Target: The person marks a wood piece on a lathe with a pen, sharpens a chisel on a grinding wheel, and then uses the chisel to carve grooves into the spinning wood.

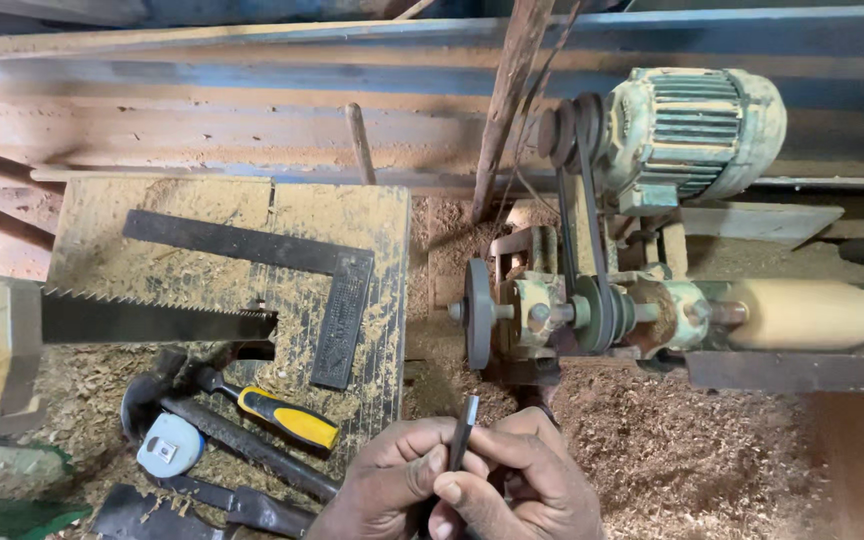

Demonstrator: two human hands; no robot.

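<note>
Both my hands meet at the bottom middle of the view. My left hand [392, 480] and my right hand [527, 480] together pinch a thin dark metal blade [466, 425] that stands upright between the thumbs. Just above it sits a grey grinding disc [477, 312] on the left end of a belt-driven lathe spindle [592, 312]. A pale wooden cylinder [817, 312] is mounted on the spindle's right side.
A green electric motor [697, 130] drives the belt [577, 215] at upper right. On the left lie a hand saw [152, 318], a steel square [337, 290], a yellow-handled tool [287, 418], a tape measure [169, 445] and dark iron tools. Sawdust covers everything.
</note>
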